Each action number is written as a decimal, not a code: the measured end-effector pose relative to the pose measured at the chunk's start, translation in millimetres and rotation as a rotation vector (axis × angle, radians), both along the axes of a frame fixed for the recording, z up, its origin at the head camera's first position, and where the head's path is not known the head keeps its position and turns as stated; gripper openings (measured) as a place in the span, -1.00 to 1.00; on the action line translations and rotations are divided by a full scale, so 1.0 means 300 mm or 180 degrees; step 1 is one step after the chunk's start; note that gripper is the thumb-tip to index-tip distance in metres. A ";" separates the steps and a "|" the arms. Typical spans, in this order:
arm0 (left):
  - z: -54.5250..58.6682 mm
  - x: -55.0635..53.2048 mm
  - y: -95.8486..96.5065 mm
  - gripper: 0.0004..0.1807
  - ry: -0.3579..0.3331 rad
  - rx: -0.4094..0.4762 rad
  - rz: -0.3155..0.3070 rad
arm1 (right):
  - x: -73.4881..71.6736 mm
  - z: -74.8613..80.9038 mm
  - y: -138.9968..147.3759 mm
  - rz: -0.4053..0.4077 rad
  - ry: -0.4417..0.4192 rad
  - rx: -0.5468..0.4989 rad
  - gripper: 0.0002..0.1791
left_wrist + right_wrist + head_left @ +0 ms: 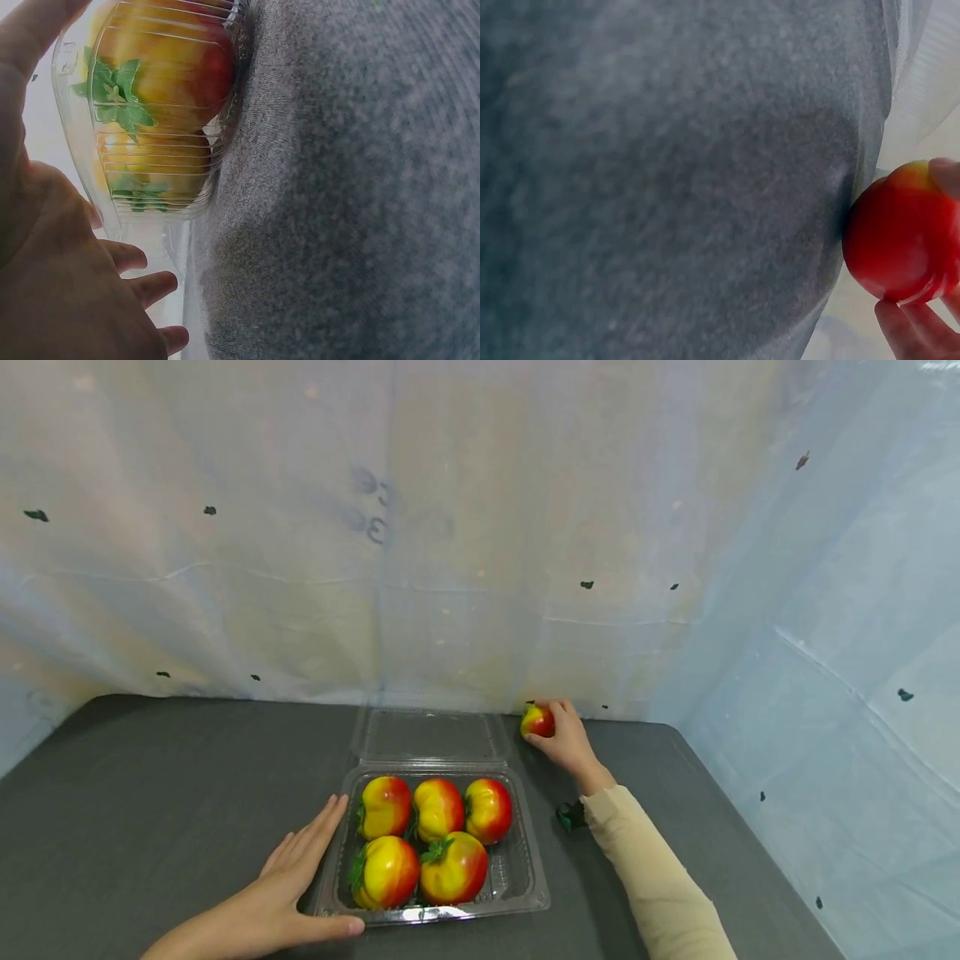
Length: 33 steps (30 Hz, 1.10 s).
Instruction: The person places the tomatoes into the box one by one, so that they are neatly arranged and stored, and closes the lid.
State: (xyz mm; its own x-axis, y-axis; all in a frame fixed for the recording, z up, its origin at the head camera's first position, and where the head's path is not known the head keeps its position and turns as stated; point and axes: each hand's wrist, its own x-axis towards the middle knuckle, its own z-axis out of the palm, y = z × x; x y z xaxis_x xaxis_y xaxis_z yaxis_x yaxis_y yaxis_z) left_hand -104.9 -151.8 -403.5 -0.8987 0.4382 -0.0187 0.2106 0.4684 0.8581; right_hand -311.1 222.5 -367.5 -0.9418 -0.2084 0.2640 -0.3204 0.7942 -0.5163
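At the far edge of the table, my right hand [566,742] grips a glossy red-and-yellow fruit [536,722] between thumb and fingers. Its red side [900,240] shows in the right wrist view, close to the table surface. A clear plastic clamshell box [530,860] lies open in front of me, its lid [431,735] folded back toward the wall. Several similar fruits [455,868] with green leafy tops sit inside, in two rows; the front right spot is bare. My left hand [288,889] spreads along the box's left side, fingers straight, thumb by the front corner.
Dark grey cloth covers the table [187,793]. Pale plastic sheeting [465,568] hangs behind it and along the right. A small dark object [572,816] shows beside the right sleeve's cuff [611,810].
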 end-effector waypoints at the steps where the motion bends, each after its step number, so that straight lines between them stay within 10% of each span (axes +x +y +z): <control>1: 0.000 -0.001 -0.001 0.26 -0.0004 0.0002 -0.0004 | 0.002 0.000 0.003 0.0018 0.0016 -0.0009 -0.37; 33: -0.011 -0.017 -0.007 0.25 0.0061 0.0084 -0.0007 | 0.160 0.100 0.055 0.0517 0.0287 -0.0388 -0.38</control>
